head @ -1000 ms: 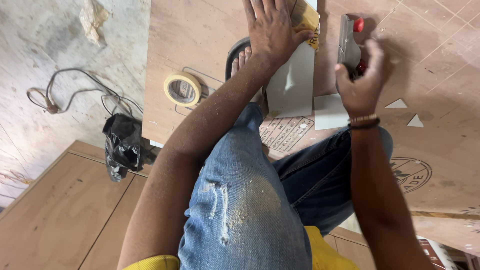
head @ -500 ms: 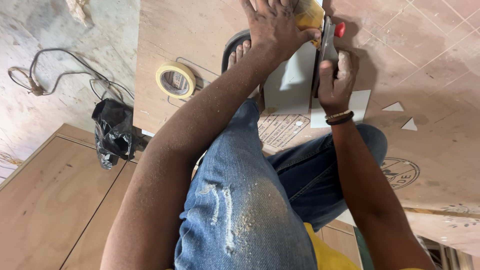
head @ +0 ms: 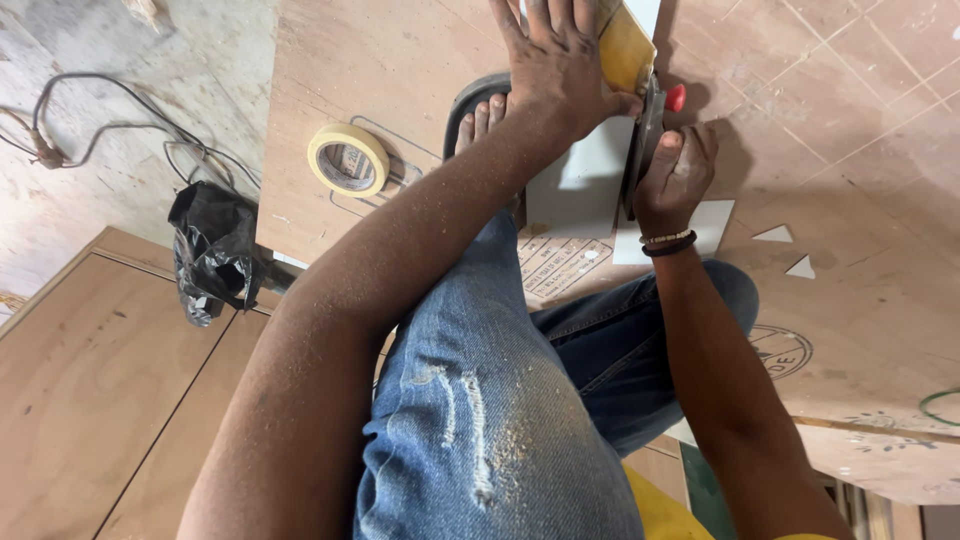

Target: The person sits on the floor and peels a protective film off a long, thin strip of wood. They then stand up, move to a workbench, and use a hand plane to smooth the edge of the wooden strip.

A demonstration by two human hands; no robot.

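Note:
My left hand (head: 558, 62) lies flat with its fingers spread, pressing down on a white sheet (head: 575, 185) on the plywood board (head: 390, 60). Its thumb rests against a yellow block (head: 622, 45). My right hand (head: 675, 180) grips a grey cutting tool with a red knob (head: 650, 125), held against the sheet's right edge just right of the left thumb. My bare foot in a dark sandal (head: 483, 115) is planted on the board beside the sheet. My knee in dusty blue jeans (head: 500, 400) fills the foreground.
A roll of masking tape (head: 348, 160) lies on the board to the left. A black bag (head: 212, 250) and a tangled cable (head: 60, 140) sit on the floor beyond the board's left edge. Two small white triangular offcuts (head: 788, 250) lie to the right.
My right hand brought the cutting tool leftward from open board to the white sheet's right edge. The left hand has stayed pressed on the sheet.

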